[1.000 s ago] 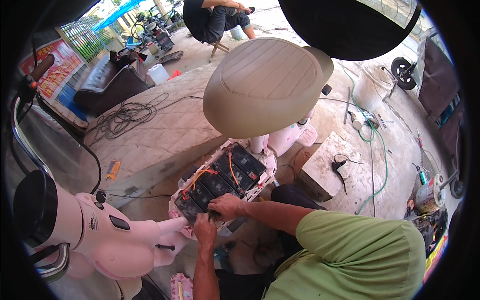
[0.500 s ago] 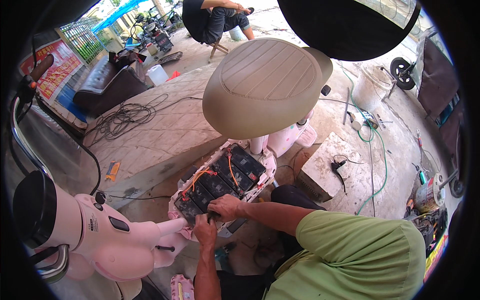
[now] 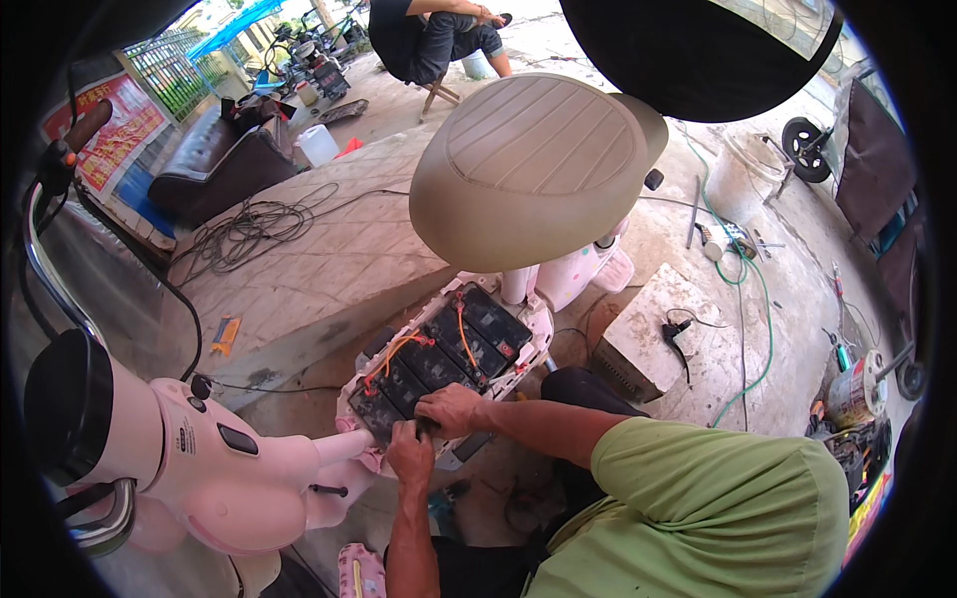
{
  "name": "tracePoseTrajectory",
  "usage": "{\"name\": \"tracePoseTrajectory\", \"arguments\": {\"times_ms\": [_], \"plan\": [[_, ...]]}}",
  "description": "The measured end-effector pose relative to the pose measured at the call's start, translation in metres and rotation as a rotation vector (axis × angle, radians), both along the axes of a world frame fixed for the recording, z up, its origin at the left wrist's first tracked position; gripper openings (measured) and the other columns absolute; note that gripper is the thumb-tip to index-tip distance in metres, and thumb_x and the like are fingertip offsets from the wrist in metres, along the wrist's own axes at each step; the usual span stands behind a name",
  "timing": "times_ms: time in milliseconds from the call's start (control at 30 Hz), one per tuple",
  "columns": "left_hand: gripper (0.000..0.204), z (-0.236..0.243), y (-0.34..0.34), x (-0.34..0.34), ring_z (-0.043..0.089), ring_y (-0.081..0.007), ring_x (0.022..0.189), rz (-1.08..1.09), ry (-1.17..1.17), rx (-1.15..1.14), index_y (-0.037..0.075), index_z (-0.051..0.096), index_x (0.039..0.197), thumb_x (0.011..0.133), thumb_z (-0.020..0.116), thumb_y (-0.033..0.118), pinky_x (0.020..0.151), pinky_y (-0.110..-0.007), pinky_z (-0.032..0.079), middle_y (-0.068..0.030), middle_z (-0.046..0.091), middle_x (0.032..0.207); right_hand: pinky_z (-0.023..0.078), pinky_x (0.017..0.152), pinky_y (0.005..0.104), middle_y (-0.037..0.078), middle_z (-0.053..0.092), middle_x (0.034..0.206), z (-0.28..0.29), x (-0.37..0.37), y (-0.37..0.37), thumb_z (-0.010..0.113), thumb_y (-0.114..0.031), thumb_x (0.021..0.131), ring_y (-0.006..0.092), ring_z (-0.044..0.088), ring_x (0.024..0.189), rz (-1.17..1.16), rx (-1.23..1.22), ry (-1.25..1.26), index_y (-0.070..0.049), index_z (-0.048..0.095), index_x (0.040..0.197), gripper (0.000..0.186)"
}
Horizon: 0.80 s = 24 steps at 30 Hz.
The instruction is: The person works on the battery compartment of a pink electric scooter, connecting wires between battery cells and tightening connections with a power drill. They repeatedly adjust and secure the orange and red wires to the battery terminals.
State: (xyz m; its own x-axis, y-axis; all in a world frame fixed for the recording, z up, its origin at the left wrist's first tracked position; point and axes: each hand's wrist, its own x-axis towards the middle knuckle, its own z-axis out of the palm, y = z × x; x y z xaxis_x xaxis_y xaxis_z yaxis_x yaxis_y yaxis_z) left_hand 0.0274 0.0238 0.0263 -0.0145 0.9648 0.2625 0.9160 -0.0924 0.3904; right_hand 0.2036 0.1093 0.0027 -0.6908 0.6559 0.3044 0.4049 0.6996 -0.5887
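Several black batteries (image 3: pixel 432 361) sit side by side in the open pink scooter floor tray (image 3: pixel 539 341), joined by orange wires (image 3: pixel 463 332) with red ends. At the tray's near edge, my left hand (image 3: pixel 411 456) is closed, its fingertips pinched together. My right hand (image 3: pixel 451 410) reaches in from the right and is closed right against the left fingertips, over the near corner of the batteries. Something small and dark is between the two hands; the fingers hide what it is. The pink scooter body (image 3: pixel 249 468) stands to the left of the tray.
Beyond the tray rises the tan scooter seat (image 3: pixel 538 179). A dusty pale block (image 3: pixel 648 329) with a black brake lever (image 3: pixel 680 344) is on the right. Behind lie coiled black cable (image 3: pixel 249 229), a white bucket (image 3: pixel 743 179) and green hose (image 3: pixel 763 369). A person (image 3: pixel 429 45) sits at the back.
My hands stay together at the same corner, with the left hand turned slightly and its fingertips a little higher. The whole view has shifted slightly.
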Motion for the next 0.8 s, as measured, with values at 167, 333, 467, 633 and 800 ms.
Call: {"name": "tracePoseTrajectory", "arguments": {"times_ms": [167, 333, 467, 633, 800], "plan": [[0.015, -0.0019, -0.0002, -0.0001, 0.071, -0.0464, 0.093, 0.023, 0.061, -0.042, 0.006, 0.071, 0.098, 0.098, 0.073, 0.020, 0.077, -0.056, 0.058, -0.0175, 0.068, 0.106, 0.061, 0.085, 0.0499, 0.012, 0.074, 0.107, -0.0007, -0.0006, 0.0003, 0.078, -0.027, 0.084, 0.0370, 0.075, 0.103, 0.009, -0.016, 0.010, -0.010, 0.070, 0.113, 0.034], [0.016, -0.0025, 0.0000, -0.0029, 0.071, -0.0472, 0.093, 0.021, 0.101, -0.057, 0.006, 0.070, 0.099, 0.098, 0.072, 0.022, 0.076, -0.057, 0.058, -0.0177, 0.067, 0.107, 0.061, 0.085, 0.0501, 0.013, 0.075, 0.105, 0.0019, -0.0022, -0.0017, 0.076, -0.025, 0.085, 0.0367, 0.075, 0.102, 0.014, -0.010, 0.027, -0.010, 0.070, 0.112, 0.032], [0.015, 0.0006, 0.0022, 0.0024, 0.070, -0.0477, 0.093, 0.015, 0.094, -0.041, 0.006, 0.069, 0.098, 0.098, 0.073, 0.021, 0.076, -0.058, 0.058, -0.0177, 0.067, 0.107, 0.062, 0.084, 0.0495, 0.012, 0.075, 0.104, -0.0007, 0.0007, -0.0011, 0.076, -0.025, 0.085, 0.0366, 0.075, 0.101, 0.006, 0.004, 0.031, -0.010, 0.071, 0.112, 0.031], [0.012, -0.0041, 0.0010, -0.0023, 0.070, -0.0479, 0.093, 0.010, 0.030, -0.033, 0.006, 0.068, 0.097, 0.096, 0.073, 0.017, 0.078, -0.057, 0.057, -0.0179, 0.067, 0.106, 0.062, 0.082, 0.0495, 0.012, 0.075, 0.104, -0.0004, -0.0005, 0.0000, 0.076, -0.025, 0.085, 0.0362, 0.076, 0.100, 0.002, 0.023, 0.028, -0.010, 0.070, 0.111, 0.031], [0.012, -0.0061, 0.0010, -0.0037, 0.069, -0.0478, 0.095, 0.008, 0.006, -0.034, 0.005, 0.067, 0.098, 0.094, 0.073, 0.015, 0.079, -0.058, 0.056, -0.0182, 0.067, 0.106, 0.062, 0.081, 0.0491, 0.012, 0.074, 0.104, -0.0016, -0.0012, -0.0006, 0.077, -0.026, 0.085, 0.0362, 0.076, 0.100, -0.002, 0.016, 0.025, -0.010, 0.070, 0.110, 0.031]]}}
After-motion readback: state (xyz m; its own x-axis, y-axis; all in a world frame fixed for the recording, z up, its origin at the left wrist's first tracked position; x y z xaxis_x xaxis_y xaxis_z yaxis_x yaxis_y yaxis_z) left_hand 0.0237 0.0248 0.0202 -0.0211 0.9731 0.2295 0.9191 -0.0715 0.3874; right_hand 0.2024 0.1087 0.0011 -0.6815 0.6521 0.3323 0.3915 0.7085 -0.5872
